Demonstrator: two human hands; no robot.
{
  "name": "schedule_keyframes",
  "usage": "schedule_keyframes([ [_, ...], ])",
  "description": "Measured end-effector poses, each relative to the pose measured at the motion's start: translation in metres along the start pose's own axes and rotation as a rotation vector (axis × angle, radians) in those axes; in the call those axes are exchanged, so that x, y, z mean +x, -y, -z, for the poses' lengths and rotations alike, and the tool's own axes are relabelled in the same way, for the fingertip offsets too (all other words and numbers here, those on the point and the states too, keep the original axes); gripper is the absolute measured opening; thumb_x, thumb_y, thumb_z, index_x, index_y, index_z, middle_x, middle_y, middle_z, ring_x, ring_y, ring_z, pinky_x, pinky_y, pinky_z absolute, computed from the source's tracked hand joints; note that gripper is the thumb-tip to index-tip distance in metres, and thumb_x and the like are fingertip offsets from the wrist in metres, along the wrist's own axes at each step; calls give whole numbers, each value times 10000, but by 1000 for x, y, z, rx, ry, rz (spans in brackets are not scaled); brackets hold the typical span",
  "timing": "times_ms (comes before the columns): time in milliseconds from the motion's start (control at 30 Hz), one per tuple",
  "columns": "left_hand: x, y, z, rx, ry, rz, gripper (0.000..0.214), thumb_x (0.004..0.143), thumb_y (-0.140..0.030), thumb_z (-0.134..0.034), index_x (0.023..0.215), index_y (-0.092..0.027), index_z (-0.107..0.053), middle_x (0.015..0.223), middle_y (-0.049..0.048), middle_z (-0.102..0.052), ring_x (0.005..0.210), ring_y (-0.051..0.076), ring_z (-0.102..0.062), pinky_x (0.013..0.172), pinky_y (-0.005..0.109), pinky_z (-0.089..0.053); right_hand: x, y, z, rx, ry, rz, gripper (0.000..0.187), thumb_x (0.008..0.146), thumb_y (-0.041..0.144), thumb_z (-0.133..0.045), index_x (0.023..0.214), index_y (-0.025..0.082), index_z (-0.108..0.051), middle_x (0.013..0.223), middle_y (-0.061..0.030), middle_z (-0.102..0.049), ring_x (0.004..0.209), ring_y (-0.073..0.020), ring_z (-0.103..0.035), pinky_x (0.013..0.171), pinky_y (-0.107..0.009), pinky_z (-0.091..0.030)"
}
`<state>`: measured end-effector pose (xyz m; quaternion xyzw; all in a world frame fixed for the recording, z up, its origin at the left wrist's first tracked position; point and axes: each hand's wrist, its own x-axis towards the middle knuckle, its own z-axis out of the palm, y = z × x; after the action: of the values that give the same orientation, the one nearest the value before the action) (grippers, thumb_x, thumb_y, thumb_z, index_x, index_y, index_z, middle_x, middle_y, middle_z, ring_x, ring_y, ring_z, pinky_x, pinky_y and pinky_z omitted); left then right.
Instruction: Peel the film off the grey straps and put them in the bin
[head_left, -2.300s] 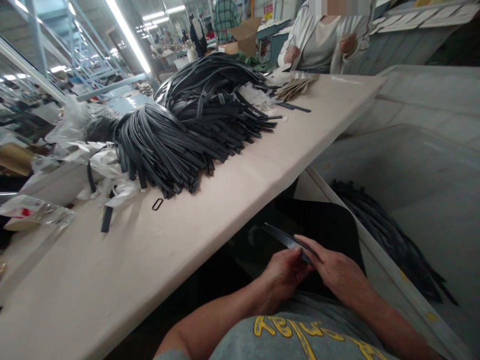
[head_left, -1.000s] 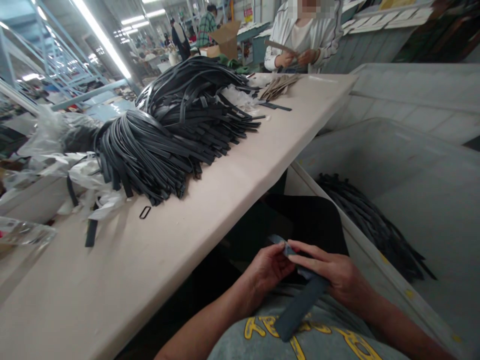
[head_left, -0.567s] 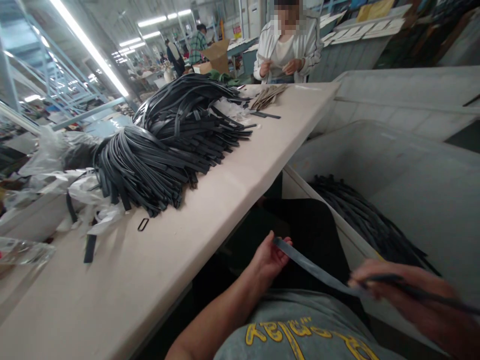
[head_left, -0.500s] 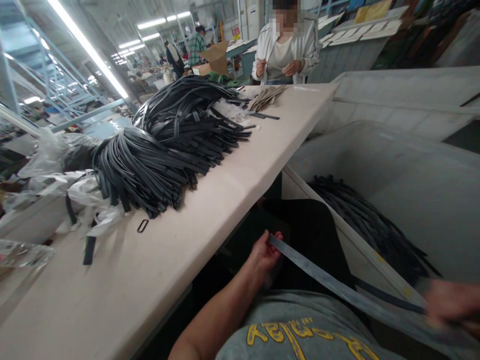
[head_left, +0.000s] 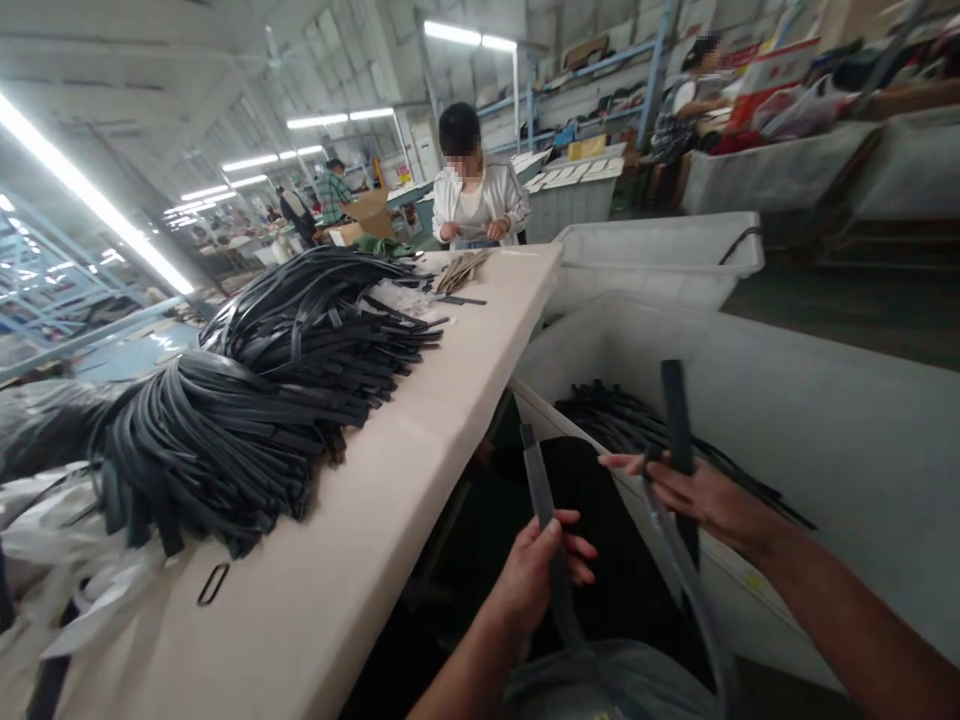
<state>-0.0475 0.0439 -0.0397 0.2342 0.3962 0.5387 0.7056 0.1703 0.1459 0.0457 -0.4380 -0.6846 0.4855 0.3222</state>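
Observation:
A dark grey strap is pinched in my left hand, thumb on top, its end sticking up past the fingers. My right hand grips dark strap too, with one end standing upright above the fingers and another length looping down towards my lap. Whether both hands hold one strap or two I cannot tell. Both hands are over my lap, beside the table. A large heap of similar straps lies on that table, with a black rectangular ring near it.
To the right stands a big white bin with more dark straps in it; a second white bin is behind. Across the table a co-worker handles a strip near a beige bundle. Plastic wrapping lies at left.
My right hand has come in from the far right, beside my left hand. The strap stretched between them now hangs slack, and its end stands up from my left hand. The view has turned right.

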Motion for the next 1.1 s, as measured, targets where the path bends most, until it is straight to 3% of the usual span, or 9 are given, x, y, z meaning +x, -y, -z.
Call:
schedule_keyframes([
  [100,-5,-2,-9,85,152,25,450,879,-494,-581,1127,-120,-608,801,87,-715,554,127,-648,551,212,-467,30,8,-21,313,255,3,400,900,530,-581,969,154,-701,1288,-149,-617,436,-25,-363,452,-216,-397],
  [233,-12,-6,-17,188,262,61,493,861,-538,-589,1101,-109,-630,793,92,-710,569,142,-643,583,248,-485,54,17,-30,306,277,73,430,843,557,-648,926,145,-737,1120,-131,-704,572,-117,-571,488,-229,-469],
  [433,-12,-44,-32,401,67,-311,480,845,-498,-632,1196,-169,-628,1110,97,-688,984,223,-638,868,316,-478,45,41,-51,205,110,214,363,884,520,-635,1003,200,-757,1094,-74,-719,766,-194,-653,587,-258,-528],
  [533,-10,-61,-42,470,-1,-367,415,837,-490,-637,1090,-163,-675,994,74,-706,931,222,-624,865,323,-469,32,53,-62,108,86,283,352,937,492,-569,1037,207,-751,977,-55,-734,677,-173,-641,580,-261,-521],
  [633,-20,-57,-43,599,-26,-336,367,868,-488,-577,930,-154,-715,841,49,-687,815,185,-594,797,291,-454,20,61,-57,44,46,292,379,944,501,-546,1022,196,-758,841,-44,-730,570,-149,-587,536,-254,-493],
  [733,-40,-36,-38,753,45,-255,353,877,-467,-559,865,-160,-732,777,25,-646,753,152,-546,733,254,-423,8,62,-40,-23,-49,298,363,928,507,-570,969,209,-772,800,-33,-724,536,-138,-550,516,-246,-468],
  [867,-61,-8,-24,719,117,-62,339,860,-448,-581,852,-148,-739,769,19,-648,741,145,-551,687,234,-422,-11,49,-25,-108,-102,243,360,923,510,-571,942,214,-775,774,-30,-711,530,-140,-541,505,-250,-453],
  [1000,-59,4,5,662,-27,-93,411,828,-506,-619,1038,-167,-720,980,68,-710,935,220,-610,849,294,-470,-16,37,-13,-154,-211,177,354,914,495,-563,918,214,-777,571,11,-607,470,-135,-503,471,-243,-439],
  [1100,-53,14,35,498,-195,-61,584,764,-629,-638,1135,-179,-682,1159,118,-687,1110,285,-598,990,370,-450,7,41,11,-197,-382,179,319,897,445,-582,895,196,-782,597,7,-630,444,-118,-495,449,-234,-434],
])
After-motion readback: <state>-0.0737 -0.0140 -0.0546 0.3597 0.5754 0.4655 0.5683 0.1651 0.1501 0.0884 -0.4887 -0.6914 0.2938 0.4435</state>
